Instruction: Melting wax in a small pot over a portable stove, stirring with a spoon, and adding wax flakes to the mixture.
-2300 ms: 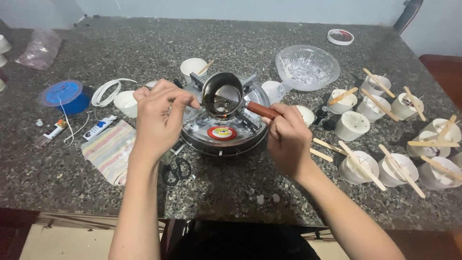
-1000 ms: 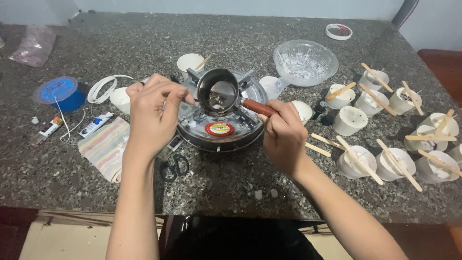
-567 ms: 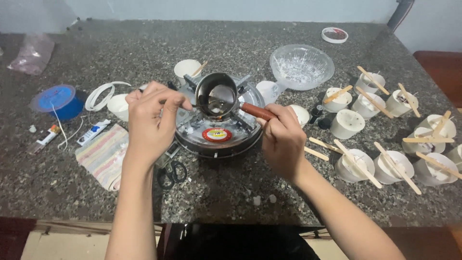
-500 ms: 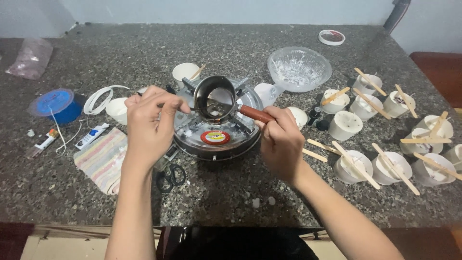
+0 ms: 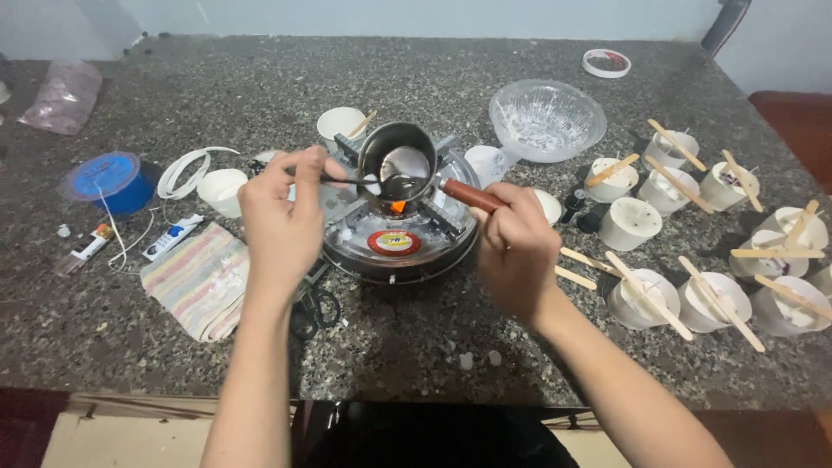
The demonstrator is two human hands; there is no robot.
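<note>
1. So the step in hand looks like melting and stirring: a small steel pot [image 5: 397, 163] sits on a round gas burner [image 5: 394, 227] near the middle of the granite table [image 5: 260, 78], and there's a bit of orange flame showing under it

2. Right hand [image 5: 517, 251] is wrapped shut around the pot's reddish-brown handle [image 5: 469, 195], keeping the pot steady over the burner

3. Left hand [image 5: 282, 219] has its fingers pinched together on a thin metal spoon [image 5: 368, 182] whose far end dips into the pot. Can't really tell what's inside, just something pale and shiny

4. Off toward the right edge of the table there's a bunch of white cups [image 5: 719, 260], most with flat wooden sticks [image 5: 646, 286] laid across the rims. A clear glass bowl [image 5: 546, 120] sits behind them toward the far edge

5. Left side has a striped cloth [image 5: 201, 277] near the front edge, a blue spool [image 5: 111, 180], a small tube [image 5: 173, 236], and scissors [image 5: 314, 308] just beside the burner

6. My guess for the next move: keep the stirring slow and the handle grip firm, since the pot is small and perched on the burner's supports, so a hard push with the spoon could tip it or slosh hot stuff out
</note>
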